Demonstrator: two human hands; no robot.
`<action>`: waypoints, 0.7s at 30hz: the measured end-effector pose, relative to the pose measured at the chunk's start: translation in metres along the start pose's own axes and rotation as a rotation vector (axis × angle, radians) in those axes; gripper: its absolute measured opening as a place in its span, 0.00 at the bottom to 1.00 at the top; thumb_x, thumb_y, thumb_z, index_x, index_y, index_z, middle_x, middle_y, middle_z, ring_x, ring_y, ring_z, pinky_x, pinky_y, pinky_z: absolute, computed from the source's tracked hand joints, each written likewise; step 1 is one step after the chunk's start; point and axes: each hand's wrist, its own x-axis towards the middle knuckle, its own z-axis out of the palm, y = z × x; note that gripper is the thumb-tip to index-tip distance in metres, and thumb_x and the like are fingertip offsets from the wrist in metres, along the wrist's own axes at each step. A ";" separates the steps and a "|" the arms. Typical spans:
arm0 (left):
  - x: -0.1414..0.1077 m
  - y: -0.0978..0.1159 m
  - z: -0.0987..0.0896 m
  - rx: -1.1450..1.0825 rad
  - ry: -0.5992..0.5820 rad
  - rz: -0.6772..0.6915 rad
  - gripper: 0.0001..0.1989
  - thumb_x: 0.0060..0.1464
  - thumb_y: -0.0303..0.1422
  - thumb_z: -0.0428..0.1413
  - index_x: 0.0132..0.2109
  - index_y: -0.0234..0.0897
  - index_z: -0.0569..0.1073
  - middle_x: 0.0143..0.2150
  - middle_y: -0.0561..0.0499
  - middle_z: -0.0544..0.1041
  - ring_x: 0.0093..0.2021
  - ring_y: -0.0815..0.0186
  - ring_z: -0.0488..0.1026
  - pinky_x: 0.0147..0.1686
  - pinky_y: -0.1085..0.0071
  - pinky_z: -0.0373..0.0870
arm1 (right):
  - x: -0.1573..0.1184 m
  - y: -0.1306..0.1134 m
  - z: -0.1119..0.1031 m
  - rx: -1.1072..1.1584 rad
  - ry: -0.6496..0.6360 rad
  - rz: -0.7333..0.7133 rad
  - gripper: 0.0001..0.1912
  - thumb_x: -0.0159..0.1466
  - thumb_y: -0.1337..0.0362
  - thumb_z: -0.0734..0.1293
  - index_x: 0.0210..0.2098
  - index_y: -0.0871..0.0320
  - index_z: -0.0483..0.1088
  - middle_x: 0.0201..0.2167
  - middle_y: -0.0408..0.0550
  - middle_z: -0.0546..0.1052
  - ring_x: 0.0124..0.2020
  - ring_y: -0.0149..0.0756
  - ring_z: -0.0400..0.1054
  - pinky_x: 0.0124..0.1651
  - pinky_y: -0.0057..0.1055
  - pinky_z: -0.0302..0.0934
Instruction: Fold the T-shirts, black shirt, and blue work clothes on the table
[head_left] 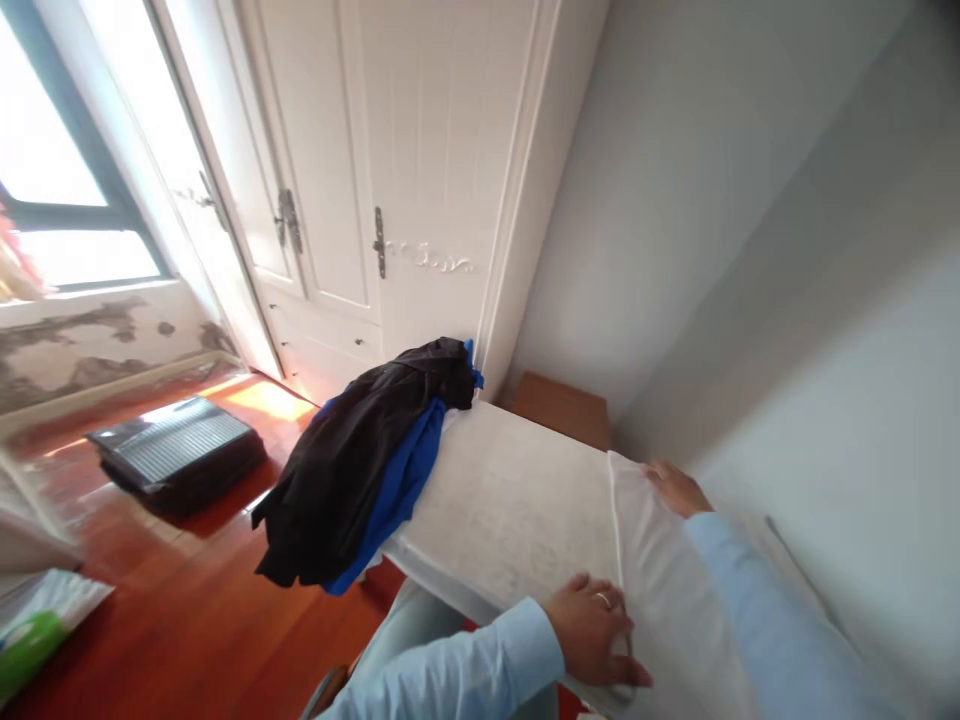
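Observation:
A white cloth lies over the right part of a white tabletop, with its hem running across the top. My left hand, with a ring on one finger, rests by the near end of that hem. Its fingers are apart, and the thumb reaches over the cloth. At the far corner of the cloth, my right hand lies with fingers stretched along the edge. A black garment is heaped on the table's left end and hangs over it, with a blue garment beneath.
A white wardrobe stands beyond the table's left end. Between table and wall is a brown box-like piece. On the red wooden floor sits a dark ribbed case. A grey wall borders the right side.

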 end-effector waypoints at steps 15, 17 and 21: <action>-0.272 -0.149 -0.206 0.341 0.839 -0.924 0.07 0.57 0.34 0.58 0.39 0.38 0.79 0.40 0.43 0.81 0.45 0.53 0.77 0.47 0.59 0.72 | -0.076 -0.339 -0.050 0.762 -0.288 -0.756 0.21 0.62 0.45 0.70 0.48 0.49 0.81 0.56 0.50 0.79 0.62 0.52 0.69 0.69 0.53 0.58; -0.278 -0.137 -0.203 0.271 0.934 -0.824 0.09 0.60 0.34 0.55 0.34 0.39 0.77 0.35 0.47 0.79 0.41 0.57 0.76 0.44 0.63 0.71 | -0.084 -0.381 -0.053 0.930 -0.286 -0.747 0.19 0.61 0.47 0.72 0.47 0.48 0.81 0.53 0.49 0.81 0.59 0.51 0.71 0.67 0.53 0.60; -0.283 -0.075 -0.199 -0.024 1.085 -0.546 0.15 0.62 0.42 0.56 0.29 0.40 0.73 0.30 0.52 0.74 0.33 0.64 0.71 0.37 0.68 0.67 | -0.092 -0.439 -0.044 1.373 -0.294 -0.415 0.24 0.61 0.46 0.73 0.50 0.52 0.76 0.49 0.49 0.82 0.52 0.48 0.75 0.57 0.48 0.68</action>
